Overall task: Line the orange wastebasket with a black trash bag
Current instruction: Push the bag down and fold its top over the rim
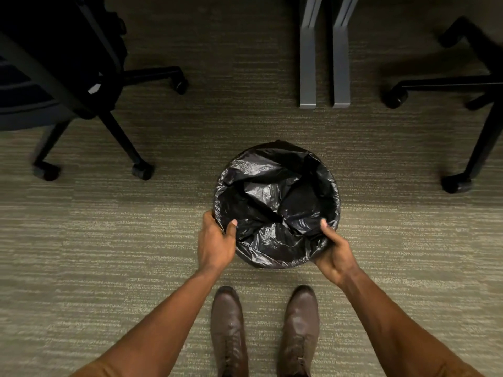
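A: As seen from overhead, the wastebasket stands upright on the carpet floor, just beyond the toes of two brown shoes. Its orange wall cannot be seen; the black trash bag covers the whole rim and folds down over the outside.

B: Bag state?

A: Inside the wastebasket the plastic is crumpled and slack, sagging toward the middle. Rim fully wrapped as far as visible.

B: Hands?

A: Left hand is on the near-left part of the wastebasket's rim, thumb inside over the plastic, fingers curled around the outside, closed on the bag's edge. Right hand is on the near-right part of the rim, thumb on top of the plastic, fingers under the folded-over edge, also gripping the bag. Both forearms are bare.

B: Surroundings, relative to the wastebasket?

A: Far left: a black office chair on castors. Directly beyond: two grey desk legs side by side. Far right: a second chair base, well apart.
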Tool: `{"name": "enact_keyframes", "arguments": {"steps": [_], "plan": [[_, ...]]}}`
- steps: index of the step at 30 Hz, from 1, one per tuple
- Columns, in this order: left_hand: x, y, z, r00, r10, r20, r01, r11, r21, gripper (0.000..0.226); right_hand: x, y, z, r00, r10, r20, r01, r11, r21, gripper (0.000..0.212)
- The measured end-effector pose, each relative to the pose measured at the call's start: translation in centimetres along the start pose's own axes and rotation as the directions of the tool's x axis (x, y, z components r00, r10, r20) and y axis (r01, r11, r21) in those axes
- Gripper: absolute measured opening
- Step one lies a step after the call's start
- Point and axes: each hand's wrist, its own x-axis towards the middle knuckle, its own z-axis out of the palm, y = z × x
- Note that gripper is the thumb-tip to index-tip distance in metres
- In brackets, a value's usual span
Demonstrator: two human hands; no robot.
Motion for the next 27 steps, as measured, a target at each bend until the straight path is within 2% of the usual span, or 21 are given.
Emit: {"name": "enact_keyframes", "arguments": {"steps": [2,3,4,5,6,7,8,9,10,12,13,15,18,21,24,26,27], "plan": [[-0.4,-0.4,-0.2,0.985,0.158,-0.075,-0.134,0.958,0.255,0.094,-0.9,-0.5,0.5,0.987,-0.120,-0.104,0.093,0.968,-0.233,0.088],[-0.7,-0.3,-0.5,0.954,0.282,-0.105,-0.224,0.898,0.378,0.095,-1.7,-0.7,1.0,0.955,-0.245,-0.168,0.166,0.909,-0.383,0.105],[-1.0,-0.1,-0.6,0.905,0.413,-0.105,-0.319,0.820,0.475,0.090,-2.4,-0.9,1.4,0.884,-0.417,-0.209,0.236,0.787,-0.570,0.114],[-1.2,0.2,-0.7,0.849,0.525,-0.070,-0.411,0.736,0.538,0.082,-3.0,-1.1,1.5,0.782,-0.596,-0.182,0.274,0.590,-0.759,0.113],[-1.3,0.5,-0.5,0.792,0.610,-0.007,-0.496,0.650,0.575,0.073,-3.3,-1.4,1.4,0.665,-0.744,-0.058,0.298,0.336,-0.894,0.103],[-1.4,0.8,-0.2,0.741,0.668,0.075,-0.569,0.564,0.598,0.065,-3.4,-1.7,1.6,0.554,-0.823,0.127,0.332,0.079,-0.940,0.089],[-1.4,1.2,0.2,0.701,0.693,0.166,-0.624,0.484,0.614,0.060,-3.3,-2.0,2.0,0.480,-0.815,0.325,0.383,-0.138,-0.913,0.072],[-1.4,1.7,0.7,0.680,0.684,0.266,-0.661,0.413,0.627,0.060,-3.1,-2.2,2.7,0.447,-0.743,0.499,0.440,-0.303,-0.845,0.056],[-1.3,2.1,1.1,0.671,0.648,0.360,-0.684,0.354,0.638,0.064,-2.8,-2.2,3.5,0.447,-0.634,0.632,0.474,-0.431,-0.768,0.045],[-0.8,2.8,1.9,0.685,0.531,0.499,-0.697,0.277,0.662,0.083,-1.7,-2.1,5.2,0.555,-0.350,0.755,0.470,-0.617,-0.632,0.041],[-0.4,3.0,2.2,0.702,0.464,0.540,-0.690,0.256,0.677,0.092,-1.0,-2.0,6.0,0.632,-0.198,0.749,0.463,-0.679,-0.570,0.042],[0.3,3.2,2.7,0.728,0.344,0.593,-0.677,0.220,0.703,0.105,0.7,-2.3,7.3,0.762,0.046,0.646,0.443,-0.765,-0.467,0.048],[0.9,3.6,3.0,0.738,0.169,0.653,-0.675,0.176,0.717,0.115,3.4,-3.0,8.7,0.860,0.188,0.474,0.373,-0.865,-0.335,0.055],[1.0,3.8,2.9,0.734,0.091,0.673,-0.679,0.134,0.722,0.126,5.1,-3.3,9.6,0.919,0.199,0.339,0.307,-0.903,-0.300,0.071],[0.7,3.9,2.4,0.745,0.109,0.658,-0.666,0.147,0.731,0.127,4.9,-3.7,10.1,0.950,0.125,0.287,0.237,-0.887,-0.396,0.077],[0.5,4.1,1.8,0.751,0.219,0.623,-0.659,0.205,0.724,0.115,3.8,-3.9,10.5,0.897,0.032,0.440,0.257,-0.849,-0.462,0.059],[0.5,4.3,1.5,0.754,0.297,0.586,-0.653,0.244,0.717,0.104,3.1,-4.1,10.7,0.826,-0.047,0.562,0.287,-0.824,-0.489,0.043]]}}
